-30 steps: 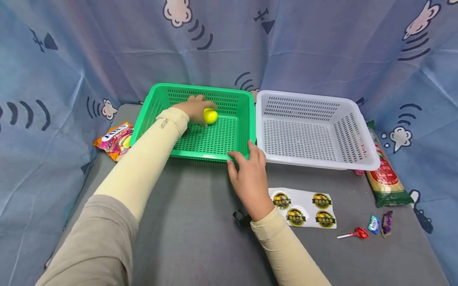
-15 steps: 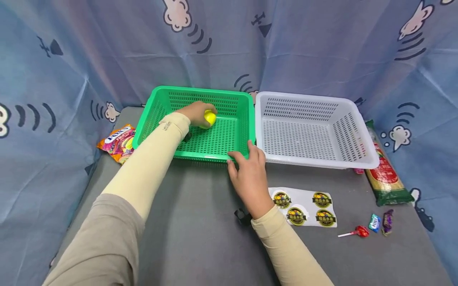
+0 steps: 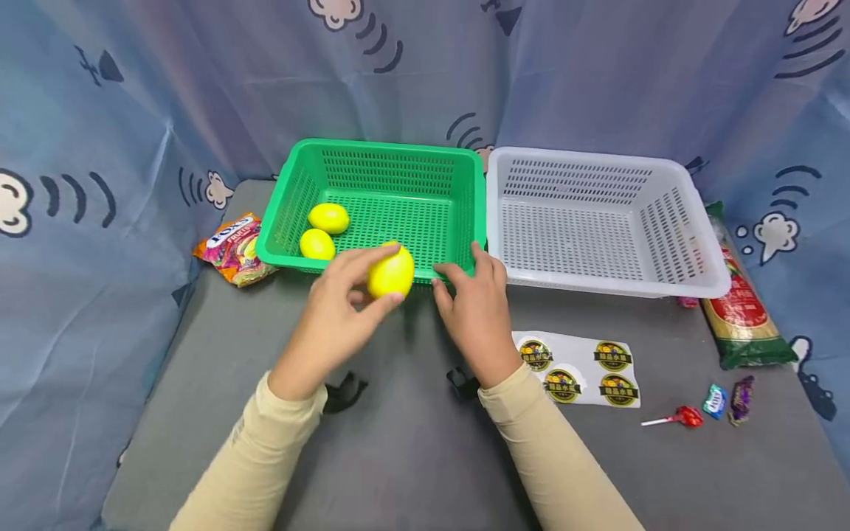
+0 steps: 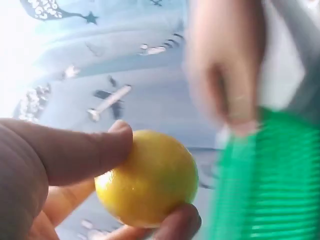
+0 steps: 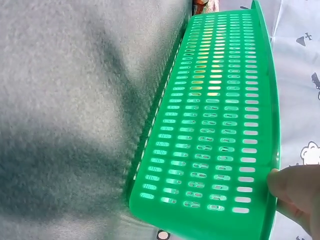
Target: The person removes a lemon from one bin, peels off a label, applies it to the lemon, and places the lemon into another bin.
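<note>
My left hand (image 3: 332, 317) pinches a yellow lemon (image 3: 390, 274) between thumb and fingers, over the front edge of the green basket (image 3: 392, 145). In the left wrist view the lemon (image 4: 150, 185) looks round and glossy, with a greenish tint on one side. Two more lemons lie at the left inside the basket, one lemon (image 3: 328, 218) behind the other lemon (image 3: 317, 244). My right hand (image 3: 474, 317) grips the basket's front right corner. The right wrist view has its thumb (image 5: 292, 185) at the rim, with a finger partly hidden behind.
A white basket (image 3: 607, 287) stands right beside the green one. A candy bag (image 3: 232, 249) lies at left, a red-and-green packet (image 3: 747, 317) at right. Nearer are a sticker sheet (image 3: 578, 369), a lollipop (image 3: 684, 417) and two wrapped candies (image 3: 715, 402). Patterned curtains (image 3: 425, 74) enclose the table.
My left hand has lifted the lemon out of the green basket's middle and drawn it back towards me. Two lemons formerly behind the arm now show. The right hand keeps its place on the corner.
</note>
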The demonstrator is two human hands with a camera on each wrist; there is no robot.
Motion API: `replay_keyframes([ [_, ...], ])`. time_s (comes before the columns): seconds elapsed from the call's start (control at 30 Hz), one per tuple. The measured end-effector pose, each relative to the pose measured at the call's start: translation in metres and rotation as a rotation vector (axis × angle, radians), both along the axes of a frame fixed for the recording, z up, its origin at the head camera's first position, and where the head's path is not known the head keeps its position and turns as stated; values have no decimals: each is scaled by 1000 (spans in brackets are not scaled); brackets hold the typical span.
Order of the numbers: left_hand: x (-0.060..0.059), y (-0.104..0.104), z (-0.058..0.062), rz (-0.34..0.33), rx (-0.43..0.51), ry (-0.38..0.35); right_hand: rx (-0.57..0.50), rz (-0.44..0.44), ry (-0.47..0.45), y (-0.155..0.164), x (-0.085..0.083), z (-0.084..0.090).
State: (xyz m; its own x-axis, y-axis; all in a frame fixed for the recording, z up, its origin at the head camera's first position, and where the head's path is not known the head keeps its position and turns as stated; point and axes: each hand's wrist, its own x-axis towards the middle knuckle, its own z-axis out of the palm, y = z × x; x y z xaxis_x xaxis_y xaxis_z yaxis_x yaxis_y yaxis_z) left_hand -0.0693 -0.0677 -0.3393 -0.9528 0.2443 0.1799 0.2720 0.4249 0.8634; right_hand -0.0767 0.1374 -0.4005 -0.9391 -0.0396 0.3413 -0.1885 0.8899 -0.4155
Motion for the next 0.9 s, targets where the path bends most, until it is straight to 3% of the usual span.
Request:
replay_keyframes([
  [0.07, 24, 6, -28, 47, -16, -47, 6, 3, -12, 1, 1, 2],
  [0.13, 40, 14, -59, 71, -86, -73, 8, 5, -16, 1, 2, 3],
  [0.23, 50, 25, -97, 89, -198, -44, 10, 3, -21, 1, 2, 3],
  [0.3, 50, 29, -109, 92, -266, 16, 8, 8, -27, 2, 1, 4],
  [0.43, 44, 30, -104, 101, -368, 80, -87, 40, -114, 13, 4, 14],
  [0.53, 45, 39, -96, 107, -379, 130, -235, 34, -134, 34, 19, 27],
  [0.6, 51, 53, -93, 70, -320, 167, -328, 2, -120, 53, 36, 31],
  [0.7, 58, 81, -98, -47, -250, 230, -397, -85, -145, 79, 65, 27],
  [0.77, 58, 101, -105, -111, -277, 216, -419, -159, -235, 92, 82, 19],
  [0.9, 50, 131, -120, -127, -370, 124, -430, -263, -464, 106, 107, -3],
])
